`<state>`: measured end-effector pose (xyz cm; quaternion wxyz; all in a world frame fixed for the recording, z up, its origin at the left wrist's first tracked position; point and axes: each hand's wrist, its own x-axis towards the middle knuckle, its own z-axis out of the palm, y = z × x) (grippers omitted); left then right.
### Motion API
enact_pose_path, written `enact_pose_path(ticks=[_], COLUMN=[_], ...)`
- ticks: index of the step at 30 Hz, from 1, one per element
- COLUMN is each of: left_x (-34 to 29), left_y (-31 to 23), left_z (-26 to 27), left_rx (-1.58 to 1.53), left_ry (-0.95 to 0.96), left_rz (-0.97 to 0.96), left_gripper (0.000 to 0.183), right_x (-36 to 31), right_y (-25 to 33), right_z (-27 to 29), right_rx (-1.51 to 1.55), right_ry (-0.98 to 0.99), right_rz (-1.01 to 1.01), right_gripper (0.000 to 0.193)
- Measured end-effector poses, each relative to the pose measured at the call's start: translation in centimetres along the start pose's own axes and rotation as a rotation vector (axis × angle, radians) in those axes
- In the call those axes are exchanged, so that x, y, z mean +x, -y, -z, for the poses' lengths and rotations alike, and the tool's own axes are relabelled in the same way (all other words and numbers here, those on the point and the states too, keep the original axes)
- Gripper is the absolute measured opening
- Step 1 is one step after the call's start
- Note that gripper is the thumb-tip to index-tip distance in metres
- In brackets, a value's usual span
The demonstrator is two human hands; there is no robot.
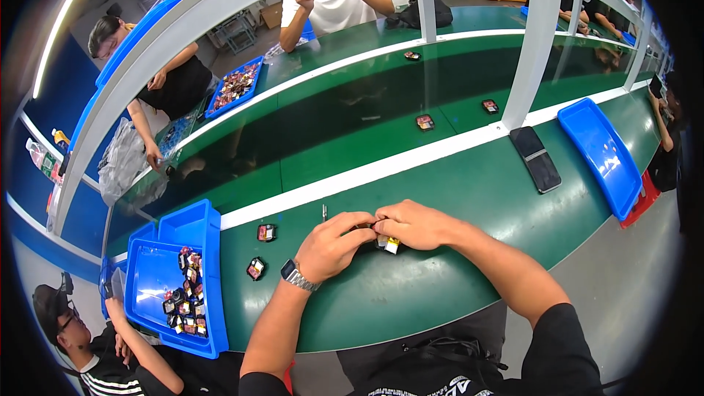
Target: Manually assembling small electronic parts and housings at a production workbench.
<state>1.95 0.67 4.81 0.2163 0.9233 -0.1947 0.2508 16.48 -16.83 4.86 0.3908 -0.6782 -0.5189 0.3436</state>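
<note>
My left hand (334,248), with a metal-banded watch (297,276) at its wrist, meets my right hand (416,224) over the green bench (440,286). Between their closed fingertips is a small black piece with white and yellow labels (391,245); the fingers hide much of it. Left of my hands, two similar black pieces with red and white faces, one farther (266,232) and one nearer (255,268), lie on the bench. A small thin metal item (324,212) rests just beyond my left hand.
A blue tray (215,286) at left holds several such pieces. At right are a dark phone-like object (535,159) and another blue tray (614,169). Beyond a white rail (352,180), pieces (425,122) lie on a green belt. White posts (534,51) rise there; people sit around.
</note>
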Motion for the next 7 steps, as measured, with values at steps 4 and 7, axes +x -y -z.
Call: enact_pose_path(ticks=[4,7], left_x=[0.1,0.0], left_y=[-0.1,-0.3], left_z=[-0.7,-1.8], left_rx=[0.055,0.12], left_ry=[-0.047,-0.152], left_rz=[0.024,0.134], left_gripper=[0.025,0.021], right_x=[0.1,0.2], right_y=[-0.5,-0.5], right_z=[-0.6,-0.9], right_rx=[0.028,0.016], right_ry=[-0.039,-0.11], right_rz=[-0.053,-0.073], right_gripper=[0.035,0.035])
